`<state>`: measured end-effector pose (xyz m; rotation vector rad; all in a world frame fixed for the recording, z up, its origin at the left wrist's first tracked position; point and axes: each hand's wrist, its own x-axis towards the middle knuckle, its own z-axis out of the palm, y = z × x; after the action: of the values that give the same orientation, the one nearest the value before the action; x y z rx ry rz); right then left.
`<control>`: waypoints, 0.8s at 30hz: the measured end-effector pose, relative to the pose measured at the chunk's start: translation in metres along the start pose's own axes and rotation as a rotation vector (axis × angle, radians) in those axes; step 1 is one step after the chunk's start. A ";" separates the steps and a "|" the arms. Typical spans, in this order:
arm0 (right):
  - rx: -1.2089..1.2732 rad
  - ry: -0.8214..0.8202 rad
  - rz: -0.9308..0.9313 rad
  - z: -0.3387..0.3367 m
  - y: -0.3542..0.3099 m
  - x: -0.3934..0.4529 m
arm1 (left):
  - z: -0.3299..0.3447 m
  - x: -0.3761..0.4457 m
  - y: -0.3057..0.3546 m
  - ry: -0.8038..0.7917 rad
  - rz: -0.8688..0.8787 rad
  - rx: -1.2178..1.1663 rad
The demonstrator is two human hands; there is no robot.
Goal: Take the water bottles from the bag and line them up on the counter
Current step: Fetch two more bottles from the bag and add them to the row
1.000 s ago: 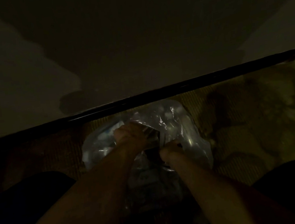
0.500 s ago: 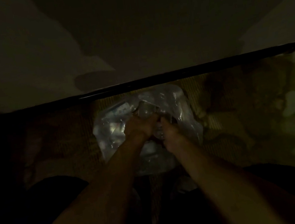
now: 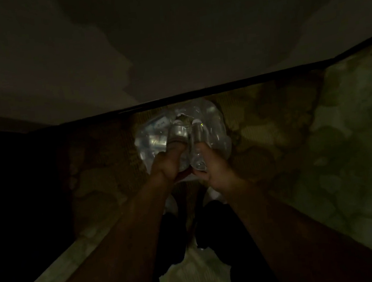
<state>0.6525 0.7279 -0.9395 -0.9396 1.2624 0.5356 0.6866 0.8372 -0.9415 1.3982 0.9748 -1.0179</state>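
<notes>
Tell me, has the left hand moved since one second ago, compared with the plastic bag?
Yes. The left hand was on the bag top; now it is at its near edge, gripping a bottle.

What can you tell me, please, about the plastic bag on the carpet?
The plastic bag is clear, crinkled and glossy, catching glints in the dim light. It sits on the patterned carpet close to the dark baseboard, open at the top, with more bottles showing faintly inside. The left hand and right hand each grip a bottle just above it.
</notes>
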 end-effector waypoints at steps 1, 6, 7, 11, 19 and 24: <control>-0.009 0.014 -0.017 0.001 -0.004 -0.017 | -0.001 -0.015 0.003 -0.017 0.007 -0.014; -0.032 0.048 -0.084 0.013 -0.032 -0.096 | -0.011 -0.098 0.031 -0.025 0.147 0.059; -0.042 0.038 -0.094 0.015 -0.038 -0.112 | -0.013 -0.117 0.037 -0.036 0.186 0.052; -0.060 -0.012 -0.171 0.019 -0.056 -0.179 | -0.025 -0.191 0.058 -0.055 0.300 0.096; -0.206 -0.108 -0.454 0.007 -0.097 -0.307 | -0.052 -0.309 0.100 -0.274 0.383 0.106; -0.294 -0.107 -0.588 -0.002 -0.123 -0.366 | -0.060 -0.360 0.118 -0.377 0.516 0.173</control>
<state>0.6543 0.7145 -0.5538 -1.4430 0.7649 0.2995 0.6969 0.8839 -0.5612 1.4281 0.2312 -0.9347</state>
